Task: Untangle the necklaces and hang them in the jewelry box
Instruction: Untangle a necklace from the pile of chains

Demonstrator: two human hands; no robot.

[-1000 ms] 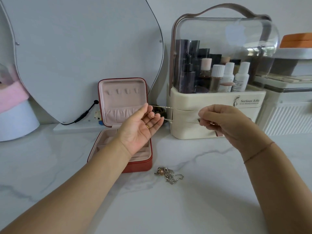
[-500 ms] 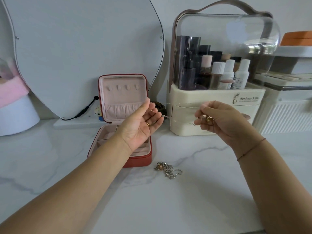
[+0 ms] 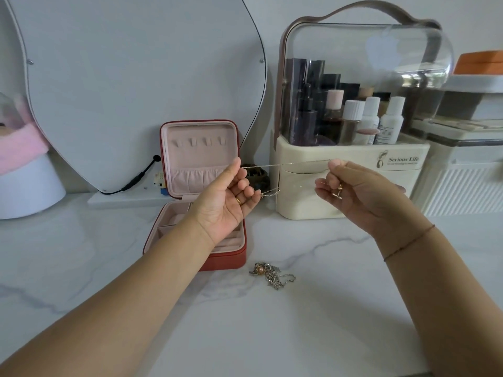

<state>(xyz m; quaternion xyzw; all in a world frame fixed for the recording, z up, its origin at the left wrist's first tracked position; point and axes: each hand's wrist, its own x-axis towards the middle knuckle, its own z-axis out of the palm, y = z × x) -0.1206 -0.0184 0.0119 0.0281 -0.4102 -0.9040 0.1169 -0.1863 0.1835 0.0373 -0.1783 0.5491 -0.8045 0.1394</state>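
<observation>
My left fingers (image 3: 235,166) and right fingers (image 3: 335,165) each pinch the thin necklace (image 3: 285,164), stretched between them just in front of the open jewelry box (image 3: 200,159). I'd keep the tension gentle and steer one loop toward the lid hooks (image 3: 198,142). My left hand (image 3: 223,202) faces palm-up and my right hand (image 3: 356,191) curls over the pendant (image 3: 338,192), both above the tangle (image 3: 272,273) on the desk (image 3: 299,322).

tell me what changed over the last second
The left hand closed from a flat open palm and now pinches the thin chain, which is pulled out straight across to the right hand. The right hand still pinches its end; the tangled necklaces and open jewelry box have not moved.
</observation>
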